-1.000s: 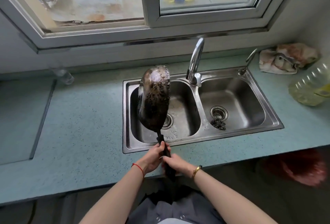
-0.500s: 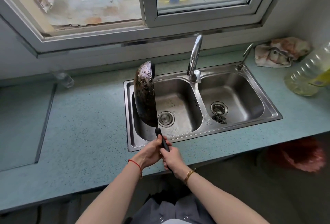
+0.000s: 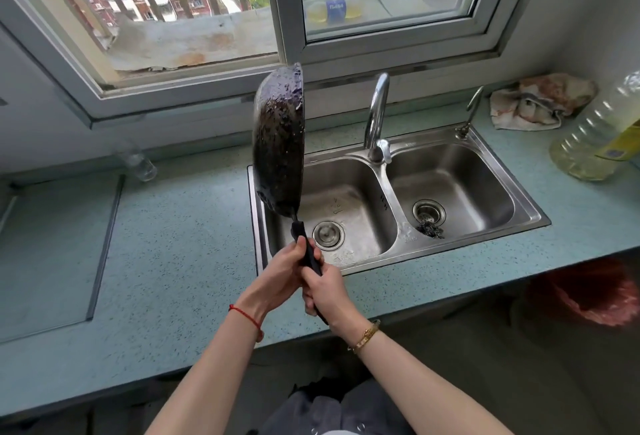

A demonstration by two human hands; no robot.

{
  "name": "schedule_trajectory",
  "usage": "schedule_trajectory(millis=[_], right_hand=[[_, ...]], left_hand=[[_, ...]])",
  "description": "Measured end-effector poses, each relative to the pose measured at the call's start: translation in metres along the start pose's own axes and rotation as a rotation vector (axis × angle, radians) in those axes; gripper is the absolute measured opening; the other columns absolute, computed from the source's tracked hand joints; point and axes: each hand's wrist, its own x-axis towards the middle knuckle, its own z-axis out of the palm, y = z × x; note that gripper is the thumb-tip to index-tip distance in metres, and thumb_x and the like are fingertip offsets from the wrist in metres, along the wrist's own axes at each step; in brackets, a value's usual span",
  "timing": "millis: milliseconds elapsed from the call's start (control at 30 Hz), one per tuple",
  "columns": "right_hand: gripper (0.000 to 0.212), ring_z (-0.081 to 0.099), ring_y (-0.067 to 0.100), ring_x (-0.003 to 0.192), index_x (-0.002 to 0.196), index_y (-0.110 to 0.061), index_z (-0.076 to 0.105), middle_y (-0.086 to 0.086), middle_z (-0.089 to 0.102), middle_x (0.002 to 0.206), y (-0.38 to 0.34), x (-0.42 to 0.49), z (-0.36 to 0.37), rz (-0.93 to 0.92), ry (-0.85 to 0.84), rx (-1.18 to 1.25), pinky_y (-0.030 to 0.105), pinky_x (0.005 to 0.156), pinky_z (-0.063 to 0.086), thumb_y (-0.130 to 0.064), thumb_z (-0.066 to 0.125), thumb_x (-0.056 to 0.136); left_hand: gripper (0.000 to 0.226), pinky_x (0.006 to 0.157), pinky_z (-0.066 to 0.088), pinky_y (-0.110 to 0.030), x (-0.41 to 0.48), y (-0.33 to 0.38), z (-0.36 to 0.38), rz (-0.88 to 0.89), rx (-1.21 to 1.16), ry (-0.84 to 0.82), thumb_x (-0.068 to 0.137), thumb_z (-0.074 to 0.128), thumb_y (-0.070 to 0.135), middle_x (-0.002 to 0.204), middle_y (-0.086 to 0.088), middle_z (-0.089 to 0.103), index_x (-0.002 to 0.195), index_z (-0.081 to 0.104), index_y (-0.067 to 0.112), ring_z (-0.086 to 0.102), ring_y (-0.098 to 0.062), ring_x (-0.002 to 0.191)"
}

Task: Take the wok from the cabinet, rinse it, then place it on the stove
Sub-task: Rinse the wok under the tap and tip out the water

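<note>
The dark, wet wok (image 3: 278,143) stands almost on edge, bowl up and handle down, above the left rim of the double steel sink (image 3: 460,251). Both hands grip its black handle: my left hand (image 3: 277,278) is higher and to the left, my right hand (image 3: 327,291) just below it. The wok's blackened underside faces me, beaded with water. The wok's top reaches up in front of the window frame. The curved tap (image 3: 375,116) rises at the back between the two basins; no water runs from it.
A recessed flat panel (image 3: 45,254) lies in the blue-green counter at the left. A small clear glass (image 3: 138,164) sits by the wall. A crumpled cloth (image 3: 540,102) and a large oil bottle (image 3: 602,136) are on the right. A steel scourer (image 3: 429,228) lies in the right basin.
The wok has risen and shifted left, from hanging over the left basin to standing higher above the sink's left rim. Both hands kept their hold on the handle.
</note>
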Motion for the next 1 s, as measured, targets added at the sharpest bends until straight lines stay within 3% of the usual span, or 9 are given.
schedule_trajectory(millis=[133, 233, 400, 567, 1000], right_hand=[[0.022, 0.037, 0.013, 0.033, 0.074, -0.01, 0.049, -0.004, 0.04, 0.043, -0.023, -0.024, 0.012, -0.069, -0.034, 0.062, 0.022, 0.035, 0.031, -0.011, 0.051, 0.097], [0.024, 0.037, 0.014, 0.034, 0.074, -0.009, 0.05, -0.001, 0.04, 0.045, -0.038, -0.038, 0.017, -0.107, -0.059, 0.091, 0.022, 0.034, 0.031, -0.01, 0.049, 0.098], [0.029, 0.037, 0.013, 0.035, 0.068, -0.01, 0.049, -0.002, 0.04, 0.044, -0.06, -0.051, 0.02, -0.151, -0.086, 0.132, 0.021, 0.035, 0.03, -0.009, 0.049, 0.097], [0.032, 0.037, 0.012, 0.033, 0.064, -0.012, 0.047, -0.001, 0.038, 0.044, -0.071, -0.057, 0.023, -0.177, -0.117, 0.163, 0.02, 0.035, 0.03, -0.009, 0.05, 0.096], [0.034, 0.035, 0.014, 0.032, 0.062, -0.01, 0.046, 0.002, 0.038, 0.046, -0.076, -0.066, 0.019, -0.248, -0.155, 0.147, 0.021, 0.035, 0.031, -0.009, 0.05, 0.096]], left_hand=[[0.027, 0.09, 0.043, -0.037, -0.02, 0.019, 0.008, 0.101, 0.093, -0.035, 0.096, 0.047, 0.036, 0.081, -0.004, 0.058, 0.097, 0.053, 0.009, 0.054, -0.022, 0.085], [0.033, 0.083, 0.049, -0.031, -0.032, 0.032, 0.017, 0.162, 0.132, -0.057, 0.089, 0.056, 0.04, 0.08, -0.003, 0.06, 0.096, 0.054, 0.009, 0.056, -0.02, 0.084], [0.038, 0.081, 0.044, -0.033, -0.046, 0.054, 0.033, 0.234, 0.225, -0.056, 0.081, 0.06, 0.048, 0.077, -0.001, 0.062, 0.091, 0.056, 0.011, 0.058, -0.019, 0.081], [0.035, 0.073, 0.053, -0.023, -0.055, 0.066, 0.044, 0.296, 0.238, -0.085, 0.085, 0.056, 0.044, 0.077, -0.001, 0.062, 0.093, 0.054, 0.009, 0.061, -0.015, 0.076], [0.032, 0.08, 0.051, -0.029, -0.062, 0.068, 0.051, 0.335, 0.258, -0.085, 0.09, 0.053, 0.038, 0.078, -0.004, 0.061, 0.098, 0.054, 0.006, 0.058, -0.019, 0.08]])
